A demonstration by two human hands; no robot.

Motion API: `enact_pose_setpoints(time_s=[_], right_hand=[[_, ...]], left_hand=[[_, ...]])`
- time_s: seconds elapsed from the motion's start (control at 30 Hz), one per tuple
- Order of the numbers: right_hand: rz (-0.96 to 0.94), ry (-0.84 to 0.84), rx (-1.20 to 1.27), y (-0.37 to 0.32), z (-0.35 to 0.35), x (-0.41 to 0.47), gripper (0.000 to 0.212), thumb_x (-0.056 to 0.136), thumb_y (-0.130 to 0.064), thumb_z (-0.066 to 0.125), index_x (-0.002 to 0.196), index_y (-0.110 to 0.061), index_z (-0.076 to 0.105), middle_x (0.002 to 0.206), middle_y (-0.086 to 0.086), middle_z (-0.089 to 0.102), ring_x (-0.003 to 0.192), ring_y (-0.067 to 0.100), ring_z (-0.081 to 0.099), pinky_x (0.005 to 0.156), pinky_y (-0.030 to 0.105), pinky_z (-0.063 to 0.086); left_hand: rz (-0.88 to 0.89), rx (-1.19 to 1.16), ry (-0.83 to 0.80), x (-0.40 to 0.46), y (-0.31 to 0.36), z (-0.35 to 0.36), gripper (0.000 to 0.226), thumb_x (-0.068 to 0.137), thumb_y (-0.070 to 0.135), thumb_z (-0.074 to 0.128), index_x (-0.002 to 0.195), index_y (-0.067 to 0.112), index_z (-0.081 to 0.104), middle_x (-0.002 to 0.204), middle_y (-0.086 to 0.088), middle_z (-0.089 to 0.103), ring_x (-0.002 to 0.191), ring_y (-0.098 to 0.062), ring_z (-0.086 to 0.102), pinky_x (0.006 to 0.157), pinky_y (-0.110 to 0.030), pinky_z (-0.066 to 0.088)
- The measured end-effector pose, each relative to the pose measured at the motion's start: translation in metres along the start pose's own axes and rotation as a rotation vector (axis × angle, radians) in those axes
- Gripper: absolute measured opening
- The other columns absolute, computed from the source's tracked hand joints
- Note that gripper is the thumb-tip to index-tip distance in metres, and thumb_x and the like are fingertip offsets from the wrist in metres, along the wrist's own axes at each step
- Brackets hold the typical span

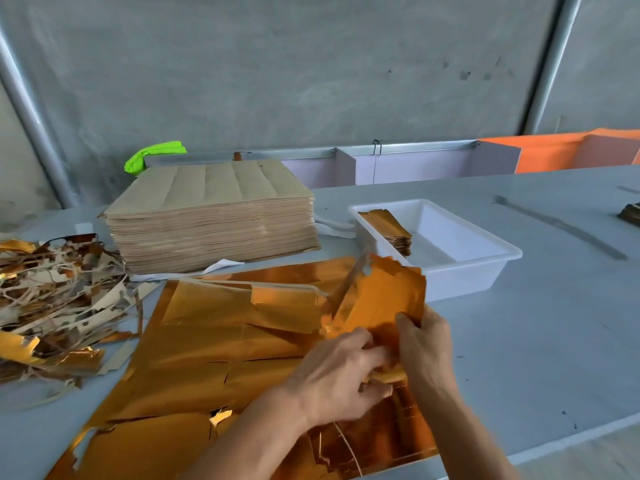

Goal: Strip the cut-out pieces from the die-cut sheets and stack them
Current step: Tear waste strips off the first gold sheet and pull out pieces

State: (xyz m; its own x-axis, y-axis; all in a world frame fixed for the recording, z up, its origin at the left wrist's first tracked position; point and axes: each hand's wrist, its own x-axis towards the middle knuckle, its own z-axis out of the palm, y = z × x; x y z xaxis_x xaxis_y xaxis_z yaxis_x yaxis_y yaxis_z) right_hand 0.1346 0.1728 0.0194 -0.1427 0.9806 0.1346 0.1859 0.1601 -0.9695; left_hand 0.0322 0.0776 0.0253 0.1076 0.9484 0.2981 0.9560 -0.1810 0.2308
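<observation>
Here, both hands' fingers pinching a gold cut-out piece, left hand, right hand, over die-cut sheet

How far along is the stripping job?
Done: a small stack of gold pieces sits in the white tray, and a scrap pile lies beside. In hand: both the left hand and right hand grip a gold piece above the gold sheet. Left: the tall brown sheet stack.

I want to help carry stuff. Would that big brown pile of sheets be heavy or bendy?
Probably heavy: the brown stack is very thick and many layers show along its side. One sheet alone would likely flop. Lifted carelessly, the top sheets might slide off.
</observation>
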Motion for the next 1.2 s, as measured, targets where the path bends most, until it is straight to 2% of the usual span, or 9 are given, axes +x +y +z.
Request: enact_pose_setpoints(time_s=[0.17,0.3,0.37,0.57,0.7,0.77,0.97,1.07,1.2], right_hand=[[-0.028,-0.004,-0.052,0.0,-0.006,0.008,0.023,0.1,-0.014,0.041,0.085,-0.015,0.058,0.077,0.011,0.065,0.068,0.028,0.063,0.065,0.041,0.057],[-0.15,0.034,-0.131,-0.005,-0.01,0.007,0.027,0.1,-0.01,0.04,0.077,-0.02,0.05,0.066,0.0,0.056,0.056,0.016,0.053,0.048,0.025,0.043],[-0.203,0.067,-0.174,-0.008,-0.015,0.009,0.031,0.099,-0.008,0.039,0.072,-0.021,0.047,0.061,0.0,0.051,0.052,0.015,0.048,0.046,0.023,0.036],[-0.252,-0.113,-0.124,-0.015,-0.02,0.0,0.012,0.101,-0.019,0.041,0.1,-0.024,0.052,0.082,0.0,0.062,0.074,0.02,0.064,0.065,0.032,0.057],[-0.316,-0.213,-0.169,-0.017,-0.021,-0.005,0.012,0.098,-0.023,0.042,0.099,-0.029,0.053,0.088,-0.004,0.064,0.075,0.012,0.065,0.057,0.014,0.052],[-0.325,-0.209,-0.155,-0.018,-0.024,-0.006,0.016,0.098,-0.024,0.043,0.089,-0.033,0.052,0.086,-0.006,0.063,0.072,0.014,0.065,0.055,0.015,0.053],[-0.047,-0.18,0.167,-0.016,-0.025,-0.005,0.02,0.099,-0.017,0.044,0.09,-0.023,0.06,0.065,-0.015,0.068,0.062,0.007,0.067,0.042,0.01,0.045],[0.114,-0.093,0.203,-0.007,-0.027,-0.003,0.02,0.099,-0.016,0.046,0.086,-0.02,0.061,0.066,-0.004,0.068,0.057,0.015,0.067,0.041,0.02,0.05],[0.22,-0.029,0.191,0.002,-0.031,-0.002,0.026,0.099,-0.014,0.047,0.074,-0.021,0.051,0.078,0.003,0.067,0.081,0.02,0.062,0.077,0.051,0.054]], left_hand=[[-0.355,-0.593,0.441,0.008,-0.017,-0.005,0.039,0.091,0.04,0.044,0.124,0.022,0.054,0.098,0.0,0.061,0.077,-0.003,0.057,0.071,-0.021,0.053],[-0.544,-0.953,0.088,0.014,-0.031,-0.016,0.029,0.09,0.034,0.052,0.11,0.015,0.061,0.092,-0.002,0.059,0.066,-0.003,0.053,0.056,-0.018,0.042],[-0.551,-0.78,-0.187,0.015,-0.037,-0.017,0.042,0.084,0.034,0.06,0.123,0.02,0.054,0.111,0.001,0.056,0.082,-0.004,0.055,0.065,-0.018,0.041],[-0.654,-0.11,0.205,0.039,-0.037,-0.003,0.066,0.081,0.042,0.068,0.137,0.023,0.038,0.132,-0.001,0.044,0.117,-0.019,0.051,0.082,-0.025,0.043],[-0.538,-0.149,0.4,0.047,-0.046,0.002,0.006,0.093,0.017,0.054,0.089,0.018,0.057,0.083,0.008,0.056,0.078,-0.008,0.056,0.063,-0.011,0.04],[-0.568,-0.238,0.462,0.049,-0.053,-0.001,0.022,0.097,0.017,0.048,0.08,0.013,0.061,0.069,0.01,0.054,0.065,-0.004,0.053,0.055,-0.008,0.038],[-0.571,-0.275,0.304,0.052,-0.059,0.004,0.032,0.094,0.039,0.052,0.114,0.016,0.06,0.108,0.003,0.066,0.09,-0.008,0.061,0.072,-0.016,0.05],[-0.542,-0.206,0.196,0.058,-0.05,0.023,0.04,0.091,0.042,0.055,0.12,0.016,0.056,0.11,0.001,0.06,0.102,-0.016,0.058,0.084,-0.03,0.052],[-0.442,-0.068,0.235,0.072,-0.045,0.038,0.028,0.094,0.038,0.052,0.113,0.02,0.064,0.103,0.003,0.057,0.093,-0.013,0.056,0.07,-0.02,0.043]])
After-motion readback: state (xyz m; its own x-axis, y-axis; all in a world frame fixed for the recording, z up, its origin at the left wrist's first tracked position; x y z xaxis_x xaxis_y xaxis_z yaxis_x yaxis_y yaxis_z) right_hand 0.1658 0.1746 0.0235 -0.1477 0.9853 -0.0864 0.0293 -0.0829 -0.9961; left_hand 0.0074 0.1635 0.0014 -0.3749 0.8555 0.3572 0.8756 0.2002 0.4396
